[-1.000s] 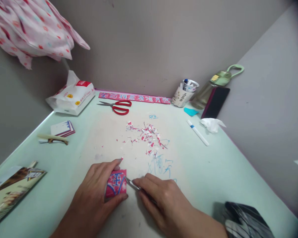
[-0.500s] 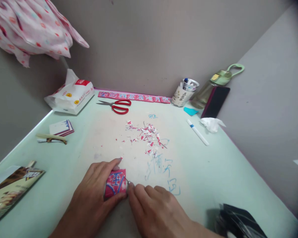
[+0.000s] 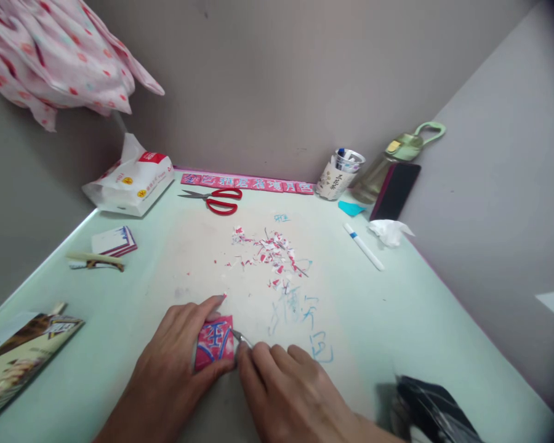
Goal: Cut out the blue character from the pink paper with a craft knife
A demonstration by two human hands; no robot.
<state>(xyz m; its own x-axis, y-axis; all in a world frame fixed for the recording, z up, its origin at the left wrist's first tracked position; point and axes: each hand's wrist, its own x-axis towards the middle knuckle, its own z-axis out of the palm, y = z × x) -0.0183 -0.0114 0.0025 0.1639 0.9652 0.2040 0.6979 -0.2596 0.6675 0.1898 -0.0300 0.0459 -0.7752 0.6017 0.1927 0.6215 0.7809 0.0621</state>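
My left hand (image 3: 175,363) presses a small red paper square (image 3: 215,343) with a blue-and-white character flat on the pale green table (image 3: 397,307). My right hand (image 3: 286,394) grips a thin metal craft knife (image 3: 240,338), its tip touching the square's right edge. A scatter of red and white paper scraps (image 3: 270,252) lies just beyond the hands. Blue ink characters (image 3: 300,314) are written on the table to the right of the square.
Red-handled scissors (image 3: 216,200) lie by a strip of red paper characters (image 3: 247,183) along the back wall. A tissue pack (image 3: 132,181), a card stack (image 3: 115,241), a pen cup (image 3: 339,174), a green bottle (image 3: 392,160), a white pen (image 3: 364,247) and a booklet (image 3: 23,354) ring the table.
My right hand slid left and closer to the red square, uncovering the blue writing on the table. The knife tip has moved up against the square's edge. My left hand stayed put.
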